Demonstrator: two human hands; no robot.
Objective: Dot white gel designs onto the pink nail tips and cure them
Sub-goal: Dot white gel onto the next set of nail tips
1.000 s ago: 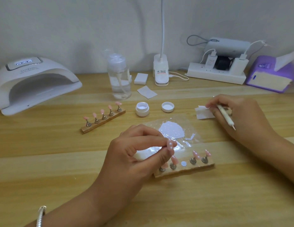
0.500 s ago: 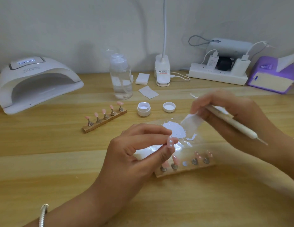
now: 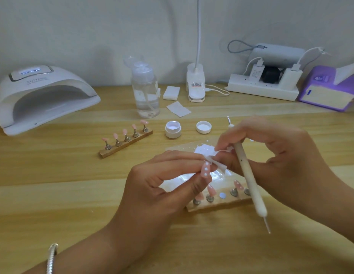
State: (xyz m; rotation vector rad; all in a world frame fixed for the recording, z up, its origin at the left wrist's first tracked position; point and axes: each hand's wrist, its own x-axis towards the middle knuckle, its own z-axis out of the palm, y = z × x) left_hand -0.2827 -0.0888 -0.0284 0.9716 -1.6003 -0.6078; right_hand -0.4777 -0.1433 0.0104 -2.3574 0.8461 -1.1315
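My left hand (image 3: 164,186) pinches a pink nail tip (image 3: 205,171) that carries three white dots. My right hand (image 3: 279,161) holds a white dotting pen (image 3: 249,178) slanting down, and its fingertips press a small white wipe (image 3: 211,155) against the top of that tip. Under my hands a wooden stand (image 3: 217,204) holds more pink tips, with one round magnet bare. A clear sheet with a white gel blob (image 3: 200,149) lies behind it. A second stand of pink tips (image 3: 125,141) sits to the left. The open gel jar (image 3: 172,129) and its lid (image 3: 203,127) are behind.
A white curing lamp (image 3: 41,95) stands at the far left, its mouth facing me. A clear pump bottle (image 3: 145,91), white pads (image 3: 171,92), a lamp base (image 3: 196,86), a power strip (image 3: 263,89) and a purple box (image 3: 328,89) line the back.
My right hand picked the white wipe up from the table on the right and brought it left to the nail tip in my left hand. The pen swung to point down.
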